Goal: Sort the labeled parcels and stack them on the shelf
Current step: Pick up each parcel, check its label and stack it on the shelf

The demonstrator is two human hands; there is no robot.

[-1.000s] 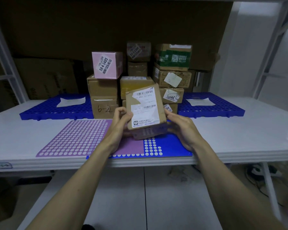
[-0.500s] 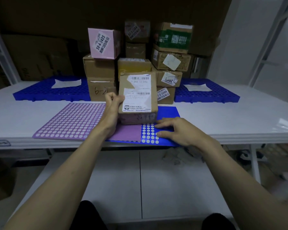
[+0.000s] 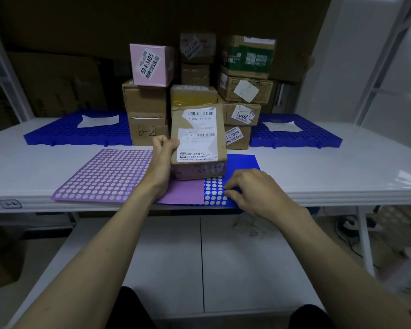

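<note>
A brown cardboard parcel [image 3: 199,148] with white barcode labels stands tilted on the sticker sheets at the front of the white shelf [image 3: 318,167]. My left hand [image 3: 163,153] grips its left edge. My right hand [image 3: 249,186] rests on the blue sticker sheet [image 3: 242,162], fingertips pinched at the white dot stickers [image 3: 214,191]. A purple sticker sheet [image 3: 105,176] lies to the left. Behind stand stacked parcels: a pink box [image 3: 151,65] on two brown boxes [image 3: 145,115], and further cartons [image 3: 244,91] on the right.
Two blue perforated pallets lie at the back, the left pallet [image 3: 64,131] and the right pallet [image 3: 299,136], each bearing a white paper. Large flat cartons [image 3: 57,86] lean behind. White rack posts [image 3: 375,79] frame the sides. A lower white shelf [image 3: 199,269] lies beneath.
My right hand let go of the parcel and dropped onto the blue sticker sheet. My left hand set the parcel down upright on the sheets and keeps hold.
</note>
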